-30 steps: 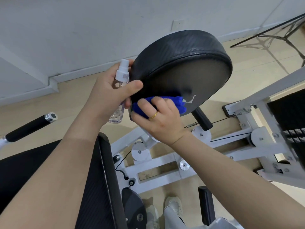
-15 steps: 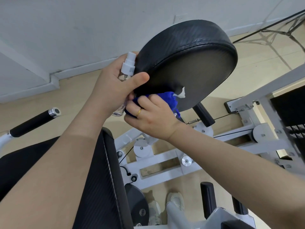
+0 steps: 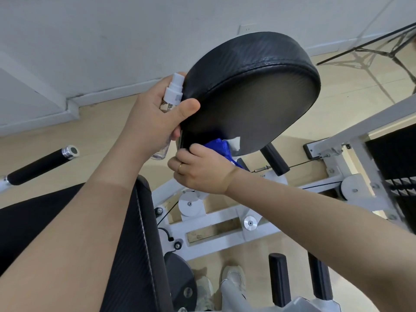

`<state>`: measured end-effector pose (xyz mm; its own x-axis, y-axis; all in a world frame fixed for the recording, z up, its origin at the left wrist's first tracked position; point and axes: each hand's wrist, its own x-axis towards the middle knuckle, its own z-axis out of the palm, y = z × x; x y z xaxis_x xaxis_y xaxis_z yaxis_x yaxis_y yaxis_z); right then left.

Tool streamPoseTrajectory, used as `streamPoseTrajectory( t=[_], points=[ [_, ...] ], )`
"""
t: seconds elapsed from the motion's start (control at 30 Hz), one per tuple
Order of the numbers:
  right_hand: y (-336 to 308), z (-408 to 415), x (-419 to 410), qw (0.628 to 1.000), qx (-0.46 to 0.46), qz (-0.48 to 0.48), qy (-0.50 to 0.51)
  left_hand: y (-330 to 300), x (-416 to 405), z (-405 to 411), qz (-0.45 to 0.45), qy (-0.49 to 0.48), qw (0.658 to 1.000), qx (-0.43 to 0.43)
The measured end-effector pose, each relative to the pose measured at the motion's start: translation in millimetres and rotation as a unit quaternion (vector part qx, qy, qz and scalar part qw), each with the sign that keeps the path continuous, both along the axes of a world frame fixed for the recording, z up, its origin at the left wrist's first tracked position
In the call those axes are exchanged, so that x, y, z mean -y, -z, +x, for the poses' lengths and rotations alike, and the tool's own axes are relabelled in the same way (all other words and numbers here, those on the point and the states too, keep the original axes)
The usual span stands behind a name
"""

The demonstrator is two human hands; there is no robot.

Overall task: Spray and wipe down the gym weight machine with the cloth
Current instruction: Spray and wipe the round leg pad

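A round black padded cushion (image 3: 252,70) of the white weight machine (image 3: 225,224) is tilted up in the middle of the view. My left hand (image 3: 153,122) holds a small clear spray bottle (image 3: 172,93) with a white nozzle and its thumb presses on the cushion's left edge. My right hand (image 3: 200,170) grips a blue cloth (image 3: 219,147) with a white tag and holds it against the cushion's lower rim and underside. Most of the cloth is hidden behind the fingers.
A black padded seat back (image 3: 126,244) lies under my left forearm. A black-gripped handle (image 3: 38,165) sticks out at the left. Black foam rollers (image 3: 279,280) and my shoes (image 3: 231,278) are below. A weight stack (image 3: 398,176) stands at the right; a black stand (image 3: 382,46) at the far right.
My right hand with the cloth has slid down from the cushion's underside to its lower rim. My left hand keeps the bottle and stays on the cushion's edge.
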<state>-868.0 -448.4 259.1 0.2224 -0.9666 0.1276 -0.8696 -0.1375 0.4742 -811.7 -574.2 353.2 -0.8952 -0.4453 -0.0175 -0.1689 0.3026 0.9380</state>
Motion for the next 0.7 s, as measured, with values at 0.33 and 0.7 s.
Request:
streamPoseTrajectory(
  t=[0.33,0.7],
  points=[
    [18,-39,-58,0.976,-0.056,0.198,0.066,3,-3,2,0.010,-0.012,1.000,-0.006],
    [22,-43,-64,0.966,-0.099,0.236,0.027,2,-1,3,0.011,-0.002,1.000,-0.007]
  ],
)
